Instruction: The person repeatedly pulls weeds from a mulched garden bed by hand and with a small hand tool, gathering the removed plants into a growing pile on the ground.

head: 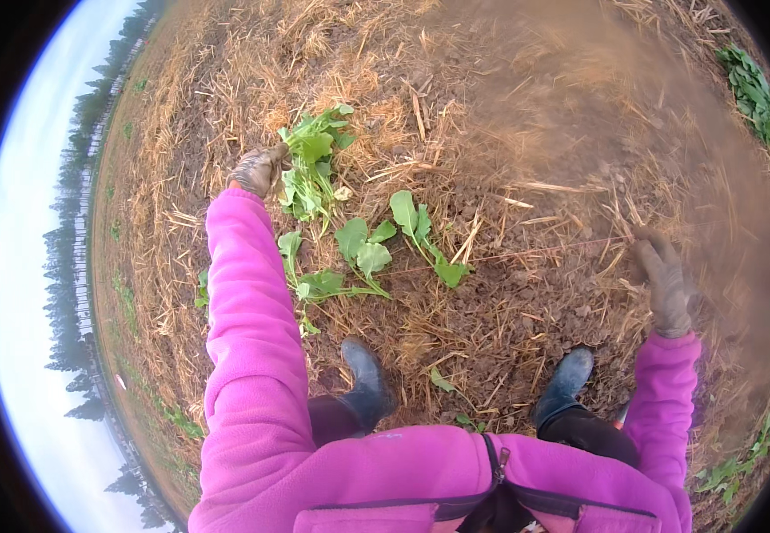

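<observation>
My left hand (259,171), in a soiled glove, is closed on a bunch of leafy green seedlings (315,150) above the straw-strewn soil. Just below and right of it, loose seedlings (365,253) lie on the ground, and another seedling (425,233) lies beside them. A thin reddish string (551,248) runs across the soil from these plants towards my right hand (668,283). That gloved hand is low over the ground near the string; its fingertips are blurred, and whether they touch the string cannot be told.
Two rubber boots (368,380) stand apart on the soil. A small seedling (441,381) lies between them. A pile of green plants (751,100) is at the upper right, with a row of plants (751,460) at the lower right. A brown smear blurs the right side.
</observation>
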`<state>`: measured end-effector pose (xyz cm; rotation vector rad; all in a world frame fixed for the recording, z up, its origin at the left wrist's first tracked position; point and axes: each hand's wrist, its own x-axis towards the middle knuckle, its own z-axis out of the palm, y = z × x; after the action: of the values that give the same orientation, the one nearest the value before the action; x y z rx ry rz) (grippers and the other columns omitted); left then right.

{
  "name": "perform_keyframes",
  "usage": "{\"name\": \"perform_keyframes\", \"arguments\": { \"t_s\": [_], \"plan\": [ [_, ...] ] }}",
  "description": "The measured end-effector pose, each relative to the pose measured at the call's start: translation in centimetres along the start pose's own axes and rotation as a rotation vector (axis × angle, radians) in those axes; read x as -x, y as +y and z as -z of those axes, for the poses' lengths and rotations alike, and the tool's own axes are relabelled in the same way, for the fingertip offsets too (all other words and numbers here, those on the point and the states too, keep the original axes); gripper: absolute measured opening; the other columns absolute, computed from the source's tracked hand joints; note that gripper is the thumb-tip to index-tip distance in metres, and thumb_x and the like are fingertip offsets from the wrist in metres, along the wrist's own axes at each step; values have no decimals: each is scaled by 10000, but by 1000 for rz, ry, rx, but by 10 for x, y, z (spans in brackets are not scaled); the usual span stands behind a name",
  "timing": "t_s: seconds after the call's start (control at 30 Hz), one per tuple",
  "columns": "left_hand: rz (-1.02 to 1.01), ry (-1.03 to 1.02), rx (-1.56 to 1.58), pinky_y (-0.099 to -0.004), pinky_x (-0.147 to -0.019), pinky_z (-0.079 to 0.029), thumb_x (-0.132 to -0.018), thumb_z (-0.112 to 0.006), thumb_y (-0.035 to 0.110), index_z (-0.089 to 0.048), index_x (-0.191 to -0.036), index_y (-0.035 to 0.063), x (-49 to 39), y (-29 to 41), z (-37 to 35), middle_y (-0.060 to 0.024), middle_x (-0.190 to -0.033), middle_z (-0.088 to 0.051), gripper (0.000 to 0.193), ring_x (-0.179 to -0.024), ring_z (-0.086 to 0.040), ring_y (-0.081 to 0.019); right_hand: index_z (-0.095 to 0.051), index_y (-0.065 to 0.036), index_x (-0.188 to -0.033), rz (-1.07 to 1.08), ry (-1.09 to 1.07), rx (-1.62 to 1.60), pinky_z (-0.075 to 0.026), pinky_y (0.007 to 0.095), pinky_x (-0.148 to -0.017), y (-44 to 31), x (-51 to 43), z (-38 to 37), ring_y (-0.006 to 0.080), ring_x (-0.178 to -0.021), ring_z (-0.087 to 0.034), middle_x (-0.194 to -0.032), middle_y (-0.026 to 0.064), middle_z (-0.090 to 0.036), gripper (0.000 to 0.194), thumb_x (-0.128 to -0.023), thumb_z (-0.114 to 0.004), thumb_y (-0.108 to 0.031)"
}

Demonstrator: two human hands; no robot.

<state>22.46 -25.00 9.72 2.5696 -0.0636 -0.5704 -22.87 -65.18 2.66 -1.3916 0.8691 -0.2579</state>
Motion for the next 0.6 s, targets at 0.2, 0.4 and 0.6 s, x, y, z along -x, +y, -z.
{"name": "perform_keyframes", "arguments": {
  "t_s": [0.2, 0.4, 0.6],
  "plan": [
    [-217, 54, 1222, -196, -384, -301, -805, -639, 291, -580, -799, 136, 64, 80, 19, 57, -548, -451, 167, -423, -361, -53, -512, -18, -1124, 76, -97, -90, -419, 194, -485, -10, 5, -1, 58, -538, -457, -734, -5, -515, 336, -853, -526, -216],
    [-72, -309, 1567, -230, -468, -355, -808, -635, 195, -507, -791, 120, 96, 122, -205, 34, -599, -424, 149, -522, -404, -97, -506, -51, -1169, 112, -328, -165, -434, 270, -665, -1, -33, -45, 111, -706, -475, -856, 23, -564, 488, -842, -531, -413],
    [323, -494, 1484, -219, -497, -381, -828, -603, 195, -512, -991, 94, 136, 124, -356, -3, -774, -494, 213, -608, -453, -118, -506, -46, -1146, -7, -468, 67, -449, 263, -698, 40, -81, -88, 115, -825, -533, -1002, 37, -573, 402, -853, -562, -316]
  ]
}}
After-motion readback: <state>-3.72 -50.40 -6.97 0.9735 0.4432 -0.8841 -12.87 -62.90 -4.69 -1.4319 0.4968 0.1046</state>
